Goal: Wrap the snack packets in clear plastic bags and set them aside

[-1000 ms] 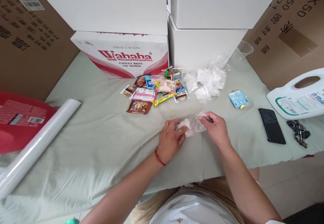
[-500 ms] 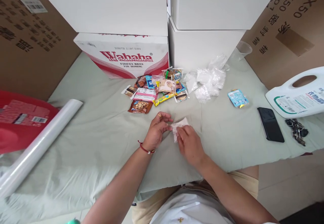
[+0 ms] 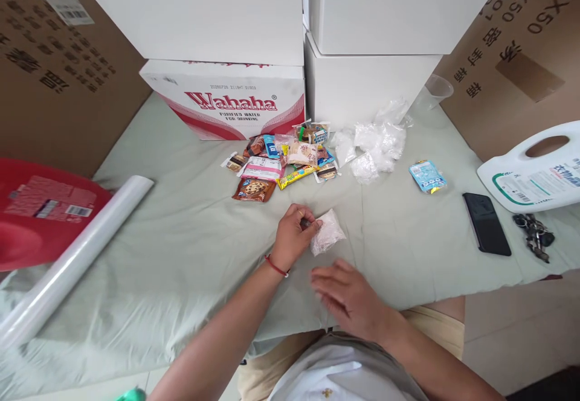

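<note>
Left hand: red cord bracelet at the wrist, with a small pale bead. Torso: white shirt (small gold-toned emblem noted at front). Legs: beige garment.

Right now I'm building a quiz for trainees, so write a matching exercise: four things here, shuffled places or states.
1. Small whitish crinkled plastic packet
2. Black rectangular phone
3. Long glossy white roll
4. Bare right hand

A. beside the red plastic container
B. blurred, apart from the packet
C. touched by the bare left hand
D. beside the dark key bunch

Pairs: 1-C; 2-D; 3-A; 4-B
</note>
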`<act>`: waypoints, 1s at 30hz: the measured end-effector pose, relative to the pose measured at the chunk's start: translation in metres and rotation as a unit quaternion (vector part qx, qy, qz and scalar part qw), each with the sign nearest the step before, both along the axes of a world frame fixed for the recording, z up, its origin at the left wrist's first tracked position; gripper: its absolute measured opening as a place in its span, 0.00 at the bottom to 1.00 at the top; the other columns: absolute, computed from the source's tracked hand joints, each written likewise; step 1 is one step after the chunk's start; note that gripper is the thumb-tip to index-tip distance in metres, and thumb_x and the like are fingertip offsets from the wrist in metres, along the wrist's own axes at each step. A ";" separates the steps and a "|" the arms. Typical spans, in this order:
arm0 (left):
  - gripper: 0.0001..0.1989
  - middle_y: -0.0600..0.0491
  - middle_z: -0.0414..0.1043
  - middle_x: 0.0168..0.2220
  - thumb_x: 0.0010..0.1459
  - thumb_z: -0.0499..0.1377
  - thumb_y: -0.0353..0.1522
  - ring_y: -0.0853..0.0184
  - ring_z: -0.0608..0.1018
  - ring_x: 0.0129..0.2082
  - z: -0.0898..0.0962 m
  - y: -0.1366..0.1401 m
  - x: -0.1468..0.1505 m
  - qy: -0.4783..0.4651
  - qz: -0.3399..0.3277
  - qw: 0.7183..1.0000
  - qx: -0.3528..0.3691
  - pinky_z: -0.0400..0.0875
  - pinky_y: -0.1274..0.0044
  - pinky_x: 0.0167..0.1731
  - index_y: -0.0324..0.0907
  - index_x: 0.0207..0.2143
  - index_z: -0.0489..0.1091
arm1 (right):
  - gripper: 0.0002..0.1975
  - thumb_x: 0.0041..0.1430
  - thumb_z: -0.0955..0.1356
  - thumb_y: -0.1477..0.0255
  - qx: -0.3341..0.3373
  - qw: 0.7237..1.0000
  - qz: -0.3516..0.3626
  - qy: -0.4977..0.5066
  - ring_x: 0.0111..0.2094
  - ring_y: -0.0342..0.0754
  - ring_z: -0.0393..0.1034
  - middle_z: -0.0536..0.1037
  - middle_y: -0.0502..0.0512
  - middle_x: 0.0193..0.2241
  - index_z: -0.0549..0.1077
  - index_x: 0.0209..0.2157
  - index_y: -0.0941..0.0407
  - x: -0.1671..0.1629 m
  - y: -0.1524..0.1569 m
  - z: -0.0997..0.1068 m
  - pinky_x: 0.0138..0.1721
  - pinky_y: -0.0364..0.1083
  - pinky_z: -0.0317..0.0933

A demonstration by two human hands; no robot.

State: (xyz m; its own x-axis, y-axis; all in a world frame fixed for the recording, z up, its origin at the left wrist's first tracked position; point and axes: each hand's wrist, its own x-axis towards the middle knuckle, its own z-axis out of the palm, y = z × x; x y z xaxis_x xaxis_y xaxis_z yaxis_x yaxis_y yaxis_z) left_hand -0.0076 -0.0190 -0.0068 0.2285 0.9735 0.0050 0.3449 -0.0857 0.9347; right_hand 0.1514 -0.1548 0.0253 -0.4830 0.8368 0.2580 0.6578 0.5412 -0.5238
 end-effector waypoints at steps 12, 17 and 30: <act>0.17 0.50 0.74 0.37 0.65 0.58 0.44 0.64 0.76 0.38 0.001 0.008 -0.009 -0.077 0.018 0.996 -0.051 0.71 0.71 0.42 0.41 0.31 0.76 | 0.18 0.72 0.63 0.73 0.082 0.993 -0.072 0.036 0.59 0.54 0.70 0.79 0.57 0.56 0.76 0.58 0.51 0.019 0.078 -0.027 0.61 0.57 0.64; 0.24 0.46 0.76 0.47 0.63 0.60 0.53 0.59 0.76 0.49 0.011 -0.001 -0.006 -0.191 -0.108 0.974 -0.060 0.71 0.69 0.51 0.41 0.43 0.77 | 0.17 0.71 0.65 0.60 -0.176 0.895 -0.214 0.350 0.45 0.51 0.79 0.84 0.53 0.45 0.80 0.52 0.51 0.023 0.080 -0.014 0.48 0.51 0.73; 0.08 0.57 0.71 0.26 0.56 0.64 0.37 0.71 0.67 0.24 -0.002 -0.013 0.007 -0.075 -0.017 0.996 -0.051 0.61 0.78 0.27 0.42 0.30 0.71 | 0.13 0.67 0.67 0.68 -0.085 0.946 -0.229 0.215 0.44 0.53 0.73 0.81 0.57 0.41 0.83 0.48 0.47 0.009 0.067 -0.026 0.47 0.54 0.69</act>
